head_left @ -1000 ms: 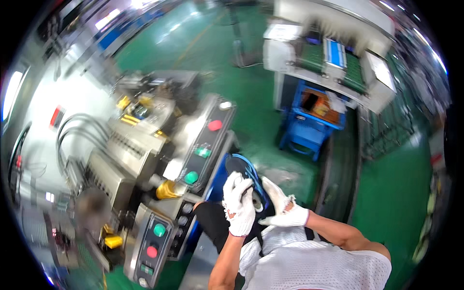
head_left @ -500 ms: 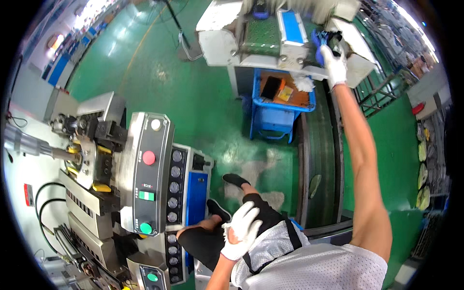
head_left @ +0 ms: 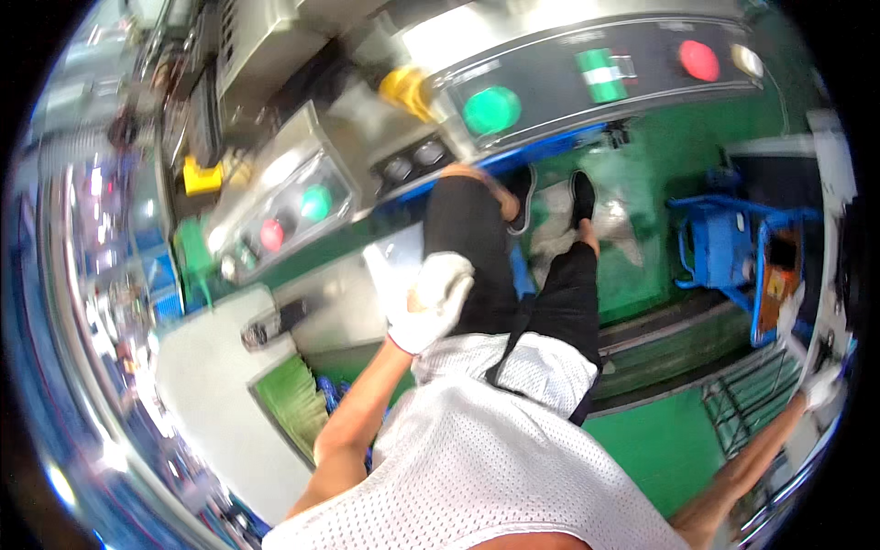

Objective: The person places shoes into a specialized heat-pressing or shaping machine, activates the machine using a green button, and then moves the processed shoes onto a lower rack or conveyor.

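My left hand, in a white glove, hovers over my lap beside my black shorts. Its thumb stands apart from the loosely bent fingers, and I see nothing held in it. Far out at the right rim, my right arm is stretched sideways. The white-gloved right hand there is small and smeared, so its fingers and anything in them do not show. It is closest to a pale machine edge and a dark metal rack.
A machine panel with green, red and white buttons spans the top, beside a smaller button box. A blue stand with an orange-brown tray is at right. Left lie a white tabletop and a green belt.
My view has swung left, bringing the button panel to the top and the blue stand to the right. My right hand, earlier at a blue item on the far machine, now appears at the right rim.
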`<state>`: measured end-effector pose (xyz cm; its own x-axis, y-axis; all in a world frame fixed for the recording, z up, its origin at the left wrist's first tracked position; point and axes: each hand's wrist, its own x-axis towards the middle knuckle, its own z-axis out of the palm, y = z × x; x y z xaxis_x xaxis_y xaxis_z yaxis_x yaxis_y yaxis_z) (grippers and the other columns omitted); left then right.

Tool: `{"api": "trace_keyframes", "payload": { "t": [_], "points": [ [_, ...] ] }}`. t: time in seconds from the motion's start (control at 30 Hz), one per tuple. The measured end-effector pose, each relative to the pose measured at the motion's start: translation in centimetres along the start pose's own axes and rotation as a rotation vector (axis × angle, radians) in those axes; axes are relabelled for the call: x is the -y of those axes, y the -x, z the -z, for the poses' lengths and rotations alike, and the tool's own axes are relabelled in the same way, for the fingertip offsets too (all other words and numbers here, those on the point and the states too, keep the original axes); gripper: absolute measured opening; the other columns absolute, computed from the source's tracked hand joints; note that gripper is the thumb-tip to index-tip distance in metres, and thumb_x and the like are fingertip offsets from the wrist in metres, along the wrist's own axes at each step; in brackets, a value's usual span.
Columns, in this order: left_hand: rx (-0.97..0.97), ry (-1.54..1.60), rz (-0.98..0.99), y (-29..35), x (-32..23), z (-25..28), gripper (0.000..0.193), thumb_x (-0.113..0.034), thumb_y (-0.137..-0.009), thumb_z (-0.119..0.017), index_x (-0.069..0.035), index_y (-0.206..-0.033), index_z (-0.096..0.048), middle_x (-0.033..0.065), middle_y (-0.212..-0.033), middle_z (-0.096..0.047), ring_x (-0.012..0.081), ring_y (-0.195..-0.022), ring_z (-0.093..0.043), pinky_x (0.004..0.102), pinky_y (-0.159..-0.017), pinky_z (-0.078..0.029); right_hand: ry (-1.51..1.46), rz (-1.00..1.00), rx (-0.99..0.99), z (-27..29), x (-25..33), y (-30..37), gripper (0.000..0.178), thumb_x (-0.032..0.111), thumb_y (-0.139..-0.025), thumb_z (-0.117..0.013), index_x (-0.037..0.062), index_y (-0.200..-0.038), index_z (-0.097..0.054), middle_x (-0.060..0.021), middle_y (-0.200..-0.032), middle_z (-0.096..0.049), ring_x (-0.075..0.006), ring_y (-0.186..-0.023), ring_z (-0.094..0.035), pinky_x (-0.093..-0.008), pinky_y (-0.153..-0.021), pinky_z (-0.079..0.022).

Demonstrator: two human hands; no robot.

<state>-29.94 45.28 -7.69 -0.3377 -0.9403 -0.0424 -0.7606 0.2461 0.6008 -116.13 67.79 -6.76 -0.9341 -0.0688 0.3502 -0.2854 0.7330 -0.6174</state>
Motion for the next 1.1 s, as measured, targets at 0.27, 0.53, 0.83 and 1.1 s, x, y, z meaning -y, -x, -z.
{"api": "trace_keyframes", "payload": {
  "t": [0.27, 0.53, 0.83, 1.1],
  "points": [
    [-0.273, -0.361, 0.898, 25.8, 19.6, 13.8, 0.026, -0.028, -0.099, -0.066, -0.005, -0.109, -0.073, 0.019, -0.11, -0.073, 0.0368, -0.105, -0.07, 0.0456, -0.092, -0.054, -0.44, -0.047, 0.992, -8.0, 14.6, 44.6, 0.056, 0.023, -0.103, -0.069, -0.0057, -0.147, -0.049, -0.0211, -0.143, -0.056, -0.0272, -0.119, -0.065, -0.0383, -0.099, -0.059],
    [0.087, 0.009, 1.644, 46.2, 18.4, 8.6, 0.084, -0.061, -0.086, -0.076, 0.002, -0.14, -0.06, 0.0273, -0.132, -0.068, 0.0398, -0.122, -0.067, 0.0491, -0.105, -0.051, -0.352, 0.205, 1.429, -12.0, 24.8, 51.2, 0.06, 0.023, -0.103, -0.07, -0.0019, -0.152, -0.048, -0.0177, -0.153, -0.051, -0.0238, -0.13, -0.059, -0.0413, -0.101, -0.059],
    [-0.202, 0.11, 1.471, 39.2, 15.4, 4.2, 0.077, -0.044, -0.082, -0.083, 0.001, -0.14, -0.06, 0.0224, -0.135, -0.068, 0.0374, -0.126, -0.064, 0.0465, -0.107, -0.049, -0.39, 0.534, 1.799, -3.0, 39.2, 65.1, 0.05, 0.011, -0.103, -0.064, -0.0023, -0.15, -0.05, -0.0177, -0.144, -0.059, -0.0227, -0.121, -0.064, -0.0356, -0.099, -0.058],
    [-0.123, 0.188, 0.524, 24.5, 12.7, 13.7, 0.071, -0.02, -0.077, -0.081, -0.003, -0.142, -0.06, 0.0138, -0.146, -0.062, 0.0246, -0.13, -0.06, 0.0411, -0.115, -0.047, -0.295, 0.011, 2.948, 1.5, 45.3, 74.6, 0.053, 0.038, -0.107, -0.058, -0.0008, -0.143, -0.056, -0.0146, -0.125, -0.071, -0.028, -0.108, -0.072, -0.0383, -0.096, -0.058]
  ]
}}
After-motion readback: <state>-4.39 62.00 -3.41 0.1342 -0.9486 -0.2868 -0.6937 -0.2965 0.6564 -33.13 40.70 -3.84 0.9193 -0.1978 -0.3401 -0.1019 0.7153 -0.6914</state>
